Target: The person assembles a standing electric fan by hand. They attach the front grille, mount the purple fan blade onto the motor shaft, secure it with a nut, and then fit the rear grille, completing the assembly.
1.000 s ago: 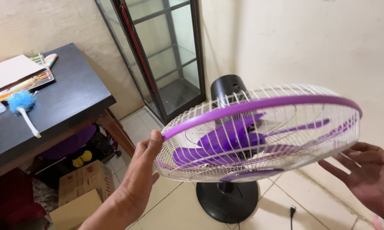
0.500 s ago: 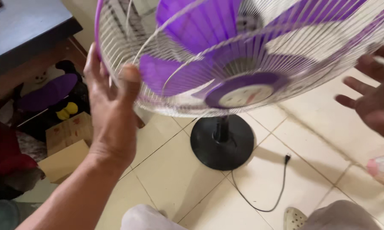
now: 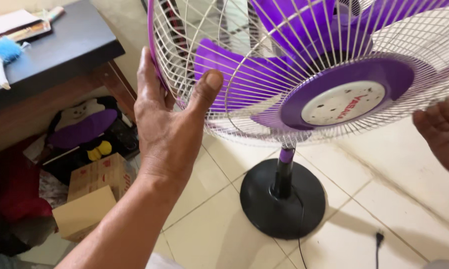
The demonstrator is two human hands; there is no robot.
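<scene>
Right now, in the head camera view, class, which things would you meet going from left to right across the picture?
Blue duster on the dark table → cardboard box on the floor → left hand gripping the fan guard → black fan base → plug → right hand.

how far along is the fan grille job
Done: nothing that shows; the front grille sits closed over the purple blades. In hand: the left hand grips the grille's purple rim, and the right hand is at the opposite edge. Left: the grille is still on, the plug lies loose on the floor.
</scene>
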